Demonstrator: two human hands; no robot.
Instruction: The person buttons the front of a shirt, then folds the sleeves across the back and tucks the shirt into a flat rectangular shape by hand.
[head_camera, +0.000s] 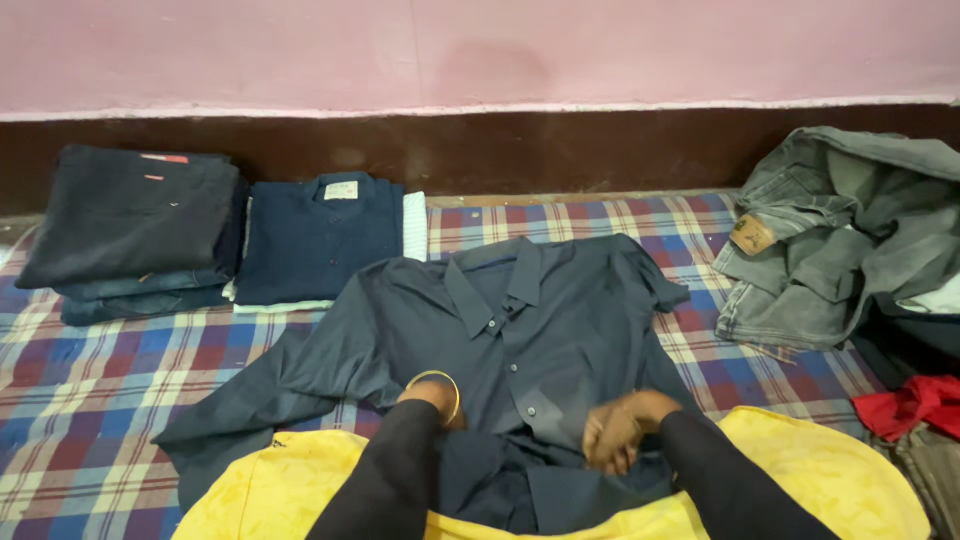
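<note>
Against the pink wall two folded stacks (215, 240) already sit while we work the shirt (520, 330) spread before us, right hand (612, 432) pinching its front, left hand (437, 395) seemingly tucked underneath, jeans (830, 240) waiting.

A bed (120, 380) covered with a red, blue and white checked sheet carries everything. A dark blue shirt (520, 320) lies spread flat across its middle. At the back left sits a stack of folded dark trousers (130, 225), with a pile of folded shirts (320, 240) just beside it. Crumpled grey jeans (830, 240) lie at the right, a red cloth (915, 405) near them
</note>
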